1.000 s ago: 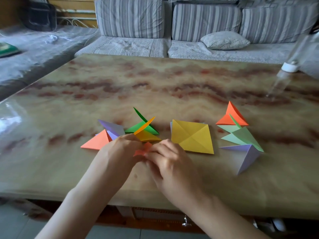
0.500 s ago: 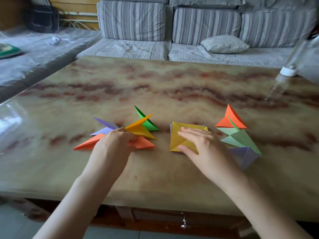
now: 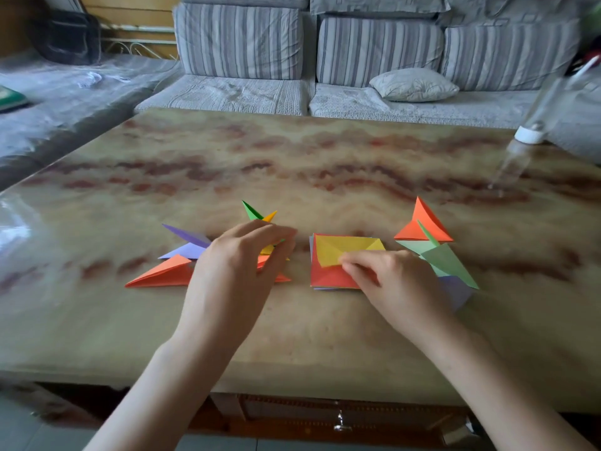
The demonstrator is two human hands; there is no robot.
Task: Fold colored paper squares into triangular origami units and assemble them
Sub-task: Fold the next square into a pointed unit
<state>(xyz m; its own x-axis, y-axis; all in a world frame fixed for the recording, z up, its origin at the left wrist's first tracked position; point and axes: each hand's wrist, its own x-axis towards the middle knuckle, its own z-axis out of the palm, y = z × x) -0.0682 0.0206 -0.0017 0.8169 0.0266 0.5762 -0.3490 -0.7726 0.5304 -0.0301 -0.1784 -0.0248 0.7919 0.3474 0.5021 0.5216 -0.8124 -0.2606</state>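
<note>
Right hand point(image 3: 400, 281) of mine pinches the near corner of the yellow paper square point(image 3: 344, 249) with finger and thumb. That square lies on top of a small stack, and its corner is lifted a little off the red paper square point(image 3: 328, 275) under it. The stack sits on the table point(image 3: 292, 164), near the front edge, between my two hands. My left hand point(image 3: 234, 268) is over the joined units point(image 3: 182, 265), with its fingers bent like a claw. I cannot tell if it grips them or only rests on them. From under this hand an orange point point(image 3: 162, 275) and a purple point point(image 3: 188, 242) stick out to the left. A green tip point(image 3: 250, 211) and a yellow tip point(image 3: 270, 216) poke up behind the fingers. Just to the right of the stack more folded pieces lie touching: an orange triangle point(image 3: 422, 226) at the back, light green triangles point(image 3: 448, 262) in the middle, and a purple triangle point(image 3: 455, 288) partly hidden by my right hand. Past the table is a striped sofa point(image 3: 240, 40) with a pillow point(image 3: 413, 84) on it.
</note>
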